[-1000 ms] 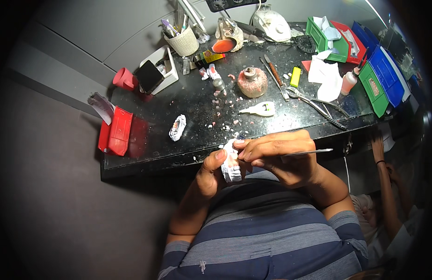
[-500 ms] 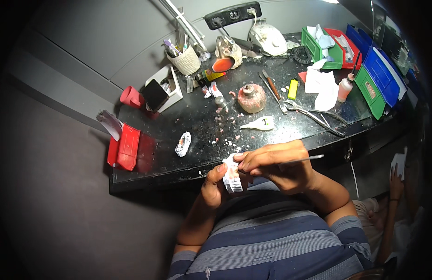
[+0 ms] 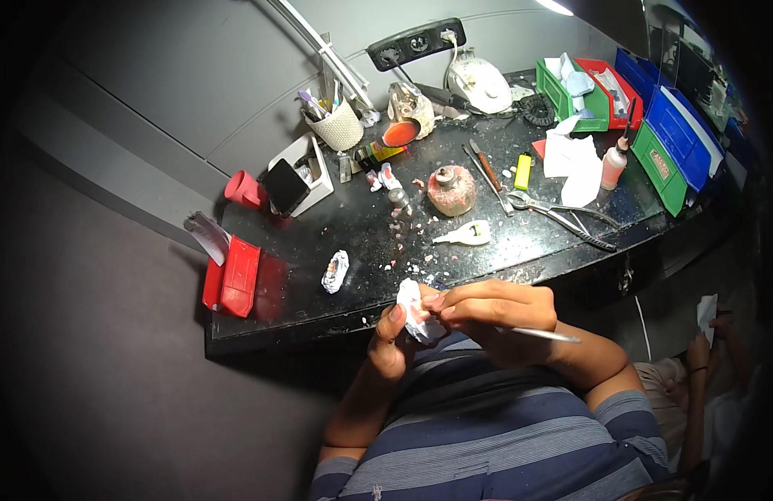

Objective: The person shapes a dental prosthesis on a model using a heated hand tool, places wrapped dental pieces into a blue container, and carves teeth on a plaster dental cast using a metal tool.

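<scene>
My left hand grips a white plaster dental cast with pinkish wax on it, just in front of the bench edge. In my right hand is a slim metal carving tool, its shaft end sticking out to the right. That hand's fingertips meet the cast, and they hide the tool's working tip. On the bench to the left, apart from both hands, lies a second small white cast with a reddish middle.
Scraps litter the black bench. Beyond the hands stand a white tube, a round pink-smeared burner, pliers, a yellow lighter and a dropper bottle. A red bin sits left; another person's hand holds paper at right.
The cast has been tilted, so its row of teeth no longer faces up. My right hand and the tool sit slightly lower in view. The whole view has shifted a little.
</scene>
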The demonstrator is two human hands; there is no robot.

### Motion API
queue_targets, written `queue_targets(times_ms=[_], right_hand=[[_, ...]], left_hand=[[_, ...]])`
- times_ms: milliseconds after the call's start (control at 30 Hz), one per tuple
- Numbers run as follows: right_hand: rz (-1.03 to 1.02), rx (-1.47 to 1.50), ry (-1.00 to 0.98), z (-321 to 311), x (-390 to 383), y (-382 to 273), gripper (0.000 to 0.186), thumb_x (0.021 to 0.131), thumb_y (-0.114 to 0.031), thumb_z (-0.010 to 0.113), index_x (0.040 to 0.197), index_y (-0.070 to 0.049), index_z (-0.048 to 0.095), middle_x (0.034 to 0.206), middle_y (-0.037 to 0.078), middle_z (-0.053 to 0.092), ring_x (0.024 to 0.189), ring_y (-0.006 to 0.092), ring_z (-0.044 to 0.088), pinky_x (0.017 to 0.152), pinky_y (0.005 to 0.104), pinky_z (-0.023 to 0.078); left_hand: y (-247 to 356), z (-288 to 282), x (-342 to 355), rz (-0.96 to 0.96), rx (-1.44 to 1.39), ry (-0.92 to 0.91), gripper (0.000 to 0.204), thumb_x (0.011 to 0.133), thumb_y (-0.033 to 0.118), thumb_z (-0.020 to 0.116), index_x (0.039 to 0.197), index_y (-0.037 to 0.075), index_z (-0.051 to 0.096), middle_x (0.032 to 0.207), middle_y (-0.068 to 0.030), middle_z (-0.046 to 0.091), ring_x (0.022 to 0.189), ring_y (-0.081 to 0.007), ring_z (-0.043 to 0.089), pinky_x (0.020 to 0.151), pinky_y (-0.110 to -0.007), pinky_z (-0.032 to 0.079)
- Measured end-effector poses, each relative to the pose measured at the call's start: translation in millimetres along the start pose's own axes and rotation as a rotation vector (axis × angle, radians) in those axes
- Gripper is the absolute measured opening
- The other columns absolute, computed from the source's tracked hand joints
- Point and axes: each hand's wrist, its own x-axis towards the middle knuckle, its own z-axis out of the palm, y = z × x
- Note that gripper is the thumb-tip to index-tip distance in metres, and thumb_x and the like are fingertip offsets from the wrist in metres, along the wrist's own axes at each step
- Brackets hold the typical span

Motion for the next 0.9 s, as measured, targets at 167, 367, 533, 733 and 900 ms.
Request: queue_targets(times_ms=[167, 367, 533, 733, 900], right_hand=[[-0.062, -0.027, -0.015, 3, 1, 3, 0.019, 0.083, 0.007, 0.071, 0.101, 0.007, 0.068, 0.104, 0.022, 0.070, 0.093, 0.0297, 0.074, 0.079, 0.0340, 0.061], [-0.084, -0.037, -0.032, 5, 0, 6, 0.021, 0.080, 0.009, 0.071, 0.101, 0.005, 0.068, 0.104, 0.020, 0.071, 0.093, 0.0292, 0.073, 0.076, 0.0338, 0.062], [-0.080, -0.045, -0.042, 6, -1, 7, 0.021, 0.080, 0.009, 0.070, 0.101, 0.005, 0.068, 0.104, 0.020, 0.071, 0.092, 0.0289, 0.073, 0.076, 0.0337, 0.062], [-0.068, -0.045, -0.052, 6, -2, 9, 0.020, 0.080, 0.010, 0.069, 0.100, 0.007, 0.068, 0.102, 0.021, 0.071, 0.090, 0.0289, 0.073, 0.077, 0.0331, 0.061], [-0.055, -0.023, -0.058, 5, -1, 7, 0.019, 0.080, 0.013, 0.066, 0.099, 0.008, 0.067, 0.102, 0.022, 0.070, 0.088, 0.0265, 0.073, 0.076, 0.0325, 0.061]], left_hand=[[-2, 0, -1, 0.031, 0.148, 0.114, 0.063, 0.093, 0.057, 0.049, 0.117, -0.001, 0.053, 0.099, -0.0081, 0.060, 0.089, -0.0156, 0.055, 0.079, -0.030, 0.041], [-3, 1, -2, 0.050, 0.153, 0.075, 0.065, 0.095, 0.055, 0.050, 0.124, -0.003, 0.053, 0.111, -0.0102, 0.063, 0.104, -0.0167, 0.058, 0.096, -0.033, 0.043], [-1, 4, -2, 0.070, 0.185, 0.105, 0.065, 0.095, 0.054, 0.050, 0.124, -0.003, 0.053, 0.111, -0.0105, 0.063, 0.103, -0.0166, 0.059, 0.095, -0.032, 0.044], [1, 4, -3, 0.040, 0.226, 0.122, 0.062, 0.095, 0.053, 0.050, 0.124, -0.003, 0.053, 0.109, -0.0109, 0.064, 0.103, -0.0170, 0.059, 0.095, -0.033, 0.044], [1, 5, -2, 0.011, 0.008, 0.033, 0.056, 0.096, 0.049, 0.050, 0.119, -0.001, 0.055, 0.105, -0.0091, 0.063, 0.099, -0.0169, 0.060, 0.092, -0.032, 0.046]])
